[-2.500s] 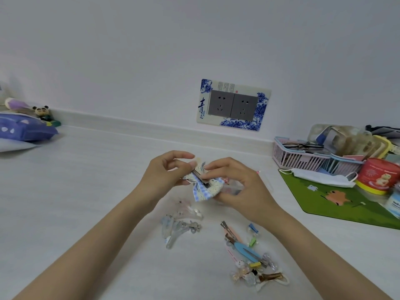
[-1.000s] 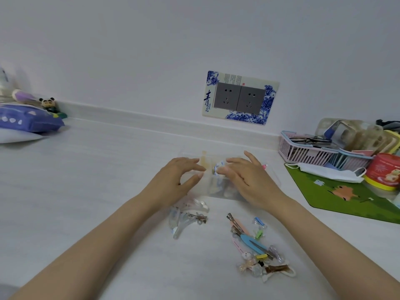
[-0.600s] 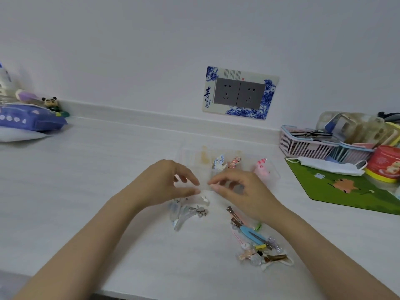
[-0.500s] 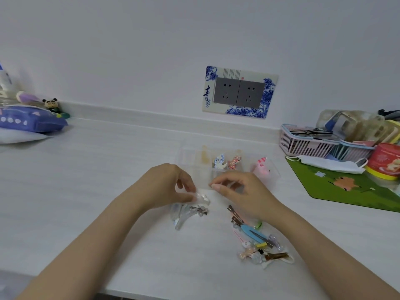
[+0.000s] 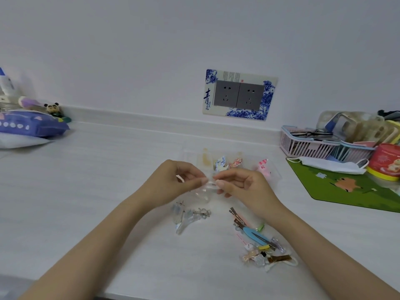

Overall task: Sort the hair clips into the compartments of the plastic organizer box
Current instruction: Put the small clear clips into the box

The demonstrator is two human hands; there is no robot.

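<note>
Up from the clear pile (image 5: 188,215) comes the left hand (image 5: 173,182), which half a second ago was down among those clips. It now meets the right hand (image 5: 244,188) in the air, with a clear clip (image 5: 207,189) between them. Each hand pinches one end of it with thumb and forefinger, the other fingers loosely curled and holding nothing else. The clip is see-through and hard to trace, but its long axis seems to run from hand to hand. The box (image 5: 249,161) lies just beyond the hands, a little toward the right one, so the right hand is nearer and partly covers its near wall. Its far compartments hold a blue-white bow (image 5: 219,165), a red clip (image 5: 236,163) and a pink clip (image 5: 263,167). A coloured pile (image 5: 259,241) lies on the surface (image 5: 108,180) nearer the person than the right hand. The next move is probably a short carry forward, though I cannot tell which compartment suits clear clips.
</note>
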